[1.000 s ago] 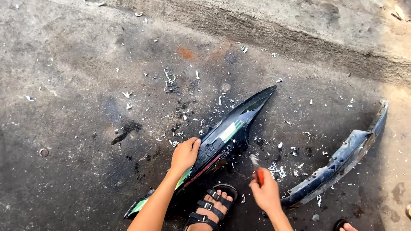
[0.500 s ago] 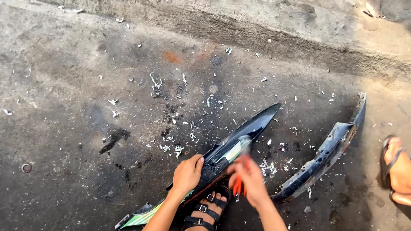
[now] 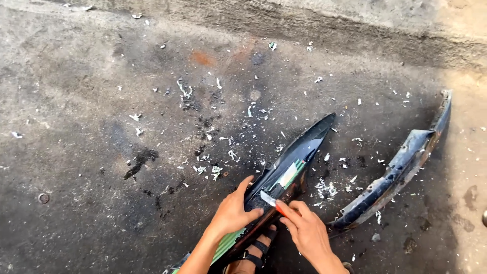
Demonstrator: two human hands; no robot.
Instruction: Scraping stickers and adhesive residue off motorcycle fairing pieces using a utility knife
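L hand [image 3: 233,212] clamped on dark fairing panel [image 3: 286,170], panel at 6 o'clock, tip to 1 | R hand [image 3: 304,231] pinching small blade [image 3: 268,198] on green sticker | 2nd panel [image 3: 401,165] at 3 | risk: blade slips twd L thumb, close by; scraps [image 3: 324,187] underfoot

A person's left hand [image 3: 234,210] grips the edge of a long, dark, pointed panel [image 3: 297,155] at lower centre of the frame. The right hand [image 3: 306,231] presses a small blade [image 3: 267,197] against a green and white sticker [image 3: 289,175] on it. A sandalled foot [image 3: 252,252] sits beneath. A second dark panel [image 3: 401,167] lies at right. White scraps [image 3: 324,189] litter the stained concrete [image 3: 91,127].
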